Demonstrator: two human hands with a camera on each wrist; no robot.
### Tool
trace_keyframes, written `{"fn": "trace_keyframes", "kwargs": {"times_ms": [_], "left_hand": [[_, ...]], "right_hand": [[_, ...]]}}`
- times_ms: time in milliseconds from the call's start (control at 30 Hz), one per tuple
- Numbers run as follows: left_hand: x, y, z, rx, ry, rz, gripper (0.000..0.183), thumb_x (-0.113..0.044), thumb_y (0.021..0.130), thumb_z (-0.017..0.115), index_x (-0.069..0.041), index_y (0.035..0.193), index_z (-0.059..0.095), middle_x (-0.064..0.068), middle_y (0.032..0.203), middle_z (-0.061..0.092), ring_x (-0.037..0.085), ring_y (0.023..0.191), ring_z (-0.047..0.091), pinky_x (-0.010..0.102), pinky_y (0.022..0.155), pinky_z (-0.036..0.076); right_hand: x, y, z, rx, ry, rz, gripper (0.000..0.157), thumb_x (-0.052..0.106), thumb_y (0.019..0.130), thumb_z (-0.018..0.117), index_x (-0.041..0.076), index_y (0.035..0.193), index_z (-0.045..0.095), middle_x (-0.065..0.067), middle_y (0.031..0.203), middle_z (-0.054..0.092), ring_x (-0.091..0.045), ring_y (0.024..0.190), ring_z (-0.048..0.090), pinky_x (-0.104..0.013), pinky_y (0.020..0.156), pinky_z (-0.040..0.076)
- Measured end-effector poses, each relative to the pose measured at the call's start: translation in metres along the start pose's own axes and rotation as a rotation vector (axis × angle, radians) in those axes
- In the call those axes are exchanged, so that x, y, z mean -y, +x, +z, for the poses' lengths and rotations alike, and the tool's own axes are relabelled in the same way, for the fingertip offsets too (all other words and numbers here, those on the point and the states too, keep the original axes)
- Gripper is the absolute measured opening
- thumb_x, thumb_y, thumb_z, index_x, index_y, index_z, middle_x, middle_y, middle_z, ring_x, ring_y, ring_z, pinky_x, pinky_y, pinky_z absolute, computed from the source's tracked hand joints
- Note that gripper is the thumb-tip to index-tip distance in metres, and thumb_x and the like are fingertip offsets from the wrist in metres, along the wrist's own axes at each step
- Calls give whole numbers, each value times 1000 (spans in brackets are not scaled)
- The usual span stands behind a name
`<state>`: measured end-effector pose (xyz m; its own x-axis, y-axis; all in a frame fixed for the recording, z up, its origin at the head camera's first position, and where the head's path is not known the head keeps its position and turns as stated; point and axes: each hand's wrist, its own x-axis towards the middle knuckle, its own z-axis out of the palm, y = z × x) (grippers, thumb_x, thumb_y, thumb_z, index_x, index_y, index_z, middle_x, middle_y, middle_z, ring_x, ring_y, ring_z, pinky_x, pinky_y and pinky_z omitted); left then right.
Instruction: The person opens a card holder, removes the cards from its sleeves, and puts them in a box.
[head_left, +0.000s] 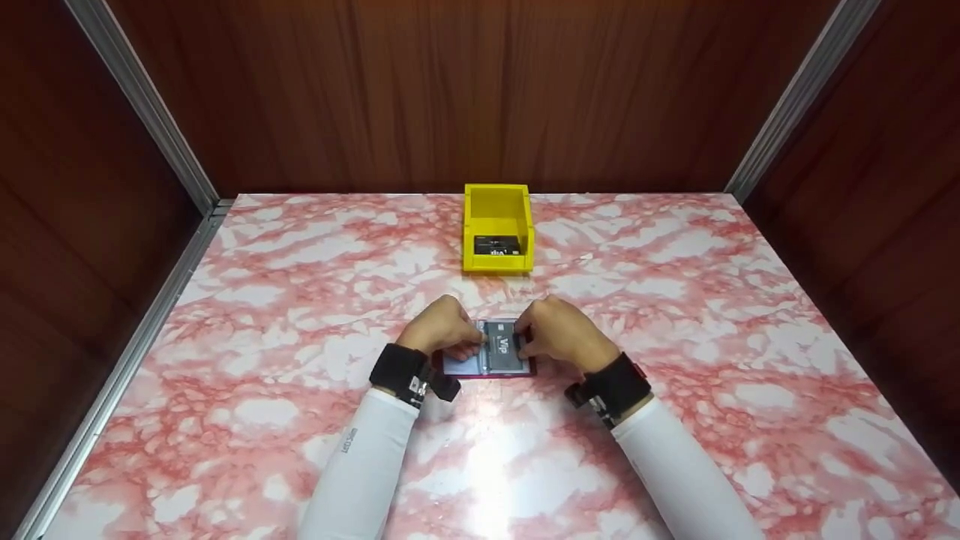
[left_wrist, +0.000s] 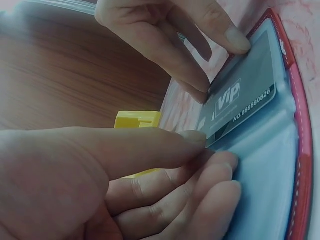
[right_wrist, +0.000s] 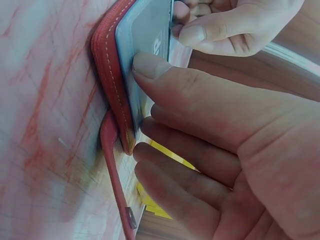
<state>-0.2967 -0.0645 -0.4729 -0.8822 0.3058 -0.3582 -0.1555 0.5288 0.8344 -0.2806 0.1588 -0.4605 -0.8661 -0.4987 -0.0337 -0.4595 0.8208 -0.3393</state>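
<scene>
A red card holder point(right_wrist: 111, 75) with clear sleeves lies spread on the table. A dark grey VIP card point(head_left: 503, 349) lies on its right half, seemingly within a clear sleeve point(left_wrist: 270, 150). My left hand point(head_left: 444, 330) pinches the holder's sleeve edge near the middle fold, beside the card's corner; its other fingers curl over the left half. On the right side, my right hand point(head_left: 562, 334) holds the card's outer part, thumb on top and fingers at the far edge. The exact grip under the card is hidden.
Behind the hands stands a yellow bin point(head_left: 498, 262) with dark VIP cards point(head_left: 495, 244) inside. A red strap with a snap point(right_wrist: 116, 175) extends from the holder. Wood-grain panels point(head_left: 480, 90) border the pink marbled table point(head_left: 262, 300).
</scene>
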Motion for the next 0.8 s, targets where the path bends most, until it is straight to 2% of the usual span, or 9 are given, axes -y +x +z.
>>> {"fn": "trace_keyframes", "kwargs": {"times_ms": [433,800], "left_hand": [[2,2,0,-12,-24,-19,17,-9,91,82,7,90,79,4,63,71,10,52,67,22,53,60],[4,3,2,-28,-4,1,17,-7,90,77,9,89,79,2,59,69,9,49,67,20,49,57]], "right_hand": [[2,1,3,-1,19,-7,27,12,86,93,9,112,87,-7,103,85,-17,86,70,-42,90,64],[5,2,6,-16,10,-33,25,13,86,93,10,109,87,-5,101,85,-17,87,70,-44,87,62]]}}
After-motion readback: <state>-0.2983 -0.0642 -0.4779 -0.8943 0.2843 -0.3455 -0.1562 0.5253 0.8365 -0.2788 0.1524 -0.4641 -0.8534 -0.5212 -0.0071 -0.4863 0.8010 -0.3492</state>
